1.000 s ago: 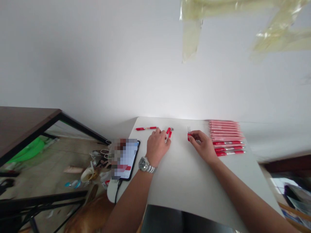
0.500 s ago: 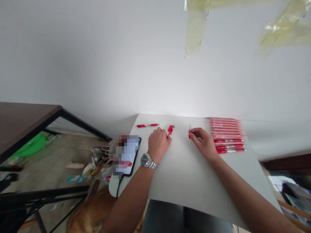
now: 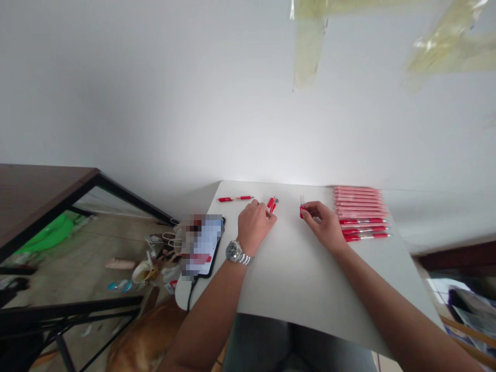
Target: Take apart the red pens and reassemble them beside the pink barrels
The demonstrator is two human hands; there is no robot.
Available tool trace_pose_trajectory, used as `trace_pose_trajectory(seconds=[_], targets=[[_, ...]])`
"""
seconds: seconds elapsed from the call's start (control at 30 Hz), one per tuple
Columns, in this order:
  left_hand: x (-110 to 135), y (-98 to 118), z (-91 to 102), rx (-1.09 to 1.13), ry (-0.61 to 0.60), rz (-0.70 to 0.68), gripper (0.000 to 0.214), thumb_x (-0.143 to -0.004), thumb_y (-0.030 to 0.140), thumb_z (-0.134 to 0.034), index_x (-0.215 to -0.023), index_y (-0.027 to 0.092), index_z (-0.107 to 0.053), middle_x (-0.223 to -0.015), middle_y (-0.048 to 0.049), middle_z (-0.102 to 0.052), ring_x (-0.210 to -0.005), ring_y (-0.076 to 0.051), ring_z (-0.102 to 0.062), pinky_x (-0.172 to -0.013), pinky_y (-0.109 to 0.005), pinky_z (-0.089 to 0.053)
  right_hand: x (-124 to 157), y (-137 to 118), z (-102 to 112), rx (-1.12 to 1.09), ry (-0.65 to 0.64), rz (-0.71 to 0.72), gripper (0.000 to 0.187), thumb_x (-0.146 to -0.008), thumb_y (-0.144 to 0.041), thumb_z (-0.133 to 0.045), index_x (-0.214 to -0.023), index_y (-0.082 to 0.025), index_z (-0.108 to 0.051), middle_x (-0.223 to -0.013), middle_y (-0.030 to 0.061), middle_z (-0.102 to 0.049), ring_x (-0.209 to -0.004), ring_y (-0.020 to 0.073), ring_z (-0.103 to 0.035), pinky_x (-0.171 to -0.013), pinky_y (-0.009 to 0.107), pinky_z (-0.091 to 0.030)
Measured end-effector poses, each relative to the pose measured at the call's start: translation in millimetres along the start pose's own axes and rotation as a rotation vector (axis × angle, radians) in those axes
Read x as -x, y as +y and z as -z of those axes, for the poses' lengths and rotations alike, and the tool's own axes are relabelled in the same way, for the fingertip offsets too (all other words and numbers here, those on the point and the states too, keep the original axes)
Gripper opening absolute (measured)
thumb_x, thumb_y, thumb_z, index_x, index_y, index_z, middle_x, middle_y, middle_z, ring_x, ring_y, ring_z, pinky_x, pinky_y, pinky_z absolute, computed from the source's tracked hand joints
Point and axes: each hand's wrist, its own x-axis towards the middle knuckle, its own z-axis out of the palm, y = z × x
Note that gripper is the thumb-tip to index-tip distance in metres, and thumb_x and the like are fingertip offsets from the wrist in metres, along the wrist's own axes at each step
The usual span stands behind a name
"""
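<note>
My left hand (image 3: 253,225), with a metal watch (image 3: 235,252) on its wrist, rests on the white table (image 3: 294,279) with curled fingers pinching small red pen parts (image 3: 272,204). My right hand (image 3: 322,223) is closed on a red and clear pen piece (image 3: 301,207), held upright just above the table. A whole red pen (image 3: 234,198) lies alone at the table's far left. A row of several red pens (image 3: 362,214), some in pink sleeves, lies to the right of my right hand.
A phone (image 3: 203,248) with a cable lies on the table's left edge. A dark wooden table (image 3: 46,196) stands at the left over a cluttered floor. A brown animal (image 3: 147,341) lies below. Tape strips (image 3: 310,46) hang on the white wall.
My left hand has shifted slightly and pinched the red parts near its fingertips. My right hand holds its piece in about the same place.
</note>
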Motion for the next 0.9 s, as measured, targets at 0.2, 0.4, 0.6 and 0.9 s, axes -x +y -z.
trace_pose_trajectory(seconds=[0.2, 0.4, 0.6, 0.9], targets=[[-9.0, -1.8, -9.2, 0.359, 0.133, -0.007, 0.004, -0.084, 0.024, -0.068, -0.083, 0.022, -0.065, -0.091, -0.0037, -0.065, -0.083, -0.019, -0.060, -0.074, -0.031, -0.044, -0.5, -3.3, 1.4, -0.070, -0.015, -0.021, 0.037, -0.095, -0.057, -0.066, -0.105, -0.022, -0.067, -0.090, 0.0060, -0.074, -0.082, 0.0216, -0.072, -0.080, 0.038, -0.059], [-21.8, -4.7, -22.2, 0.969, 0.066, 0.040, 0.010, -0.084, 0.025, -0.065, -0.077, 0.019, -0.062, -0.074, 0.0010, -0.059, -0.072, -0.014, -0.053, -0.068, -0.027, -0.041, -2.0, 2.8, 0.9, -0.119, -0.037, -0.020, 0.037, -0.097, -0.057, -0.063, -0.106, -0.021, -0.065, -0.089, 0.0061, -0.074, -0.084, 0.0210, -0.072, -0.083, 0.038, -0.058], [-26.4, 0.6, -32.7, 1.379, -0.008, 0.107, 0.016, -0.085, 0.028, -0.063, -0.072, 0.019, -0.059, -0.066, 0.0022, -0.056, -0.066, -0.011, -0.052, -0.068, -0.026, -0.042, -3.2, 3.4, -0.2, -0.149, -0.050, -0.022, 0.039, -0.096, -0.058, -0.063, -0.106, -0.021, -0.064, -0.090, 0.0061, -0.073, -0.084, 0.0206, -0.072, -0.082, 0.038, -0.058], [-26.2, 5.1, -28.9, 1.724, -0.014, 0.147, 0.019, -0.081, 0.029, -0.073, -0.082, 0.019, -0.057, -0.073, 0.0031, -0.060, -0.068, -0.010, -0.060, -0.073, -0.027, -0.050, -1.7, -0.3, 0.7, -0.078, -0.045, -0.007, 0.039, -0.095, -0.059, -0.064, -0.106, -0.021, -0.066, -0.089, 0.0057, -0.074, -0.081, 0.0201, -0.072, -0.079, 0.036, -0.059]])
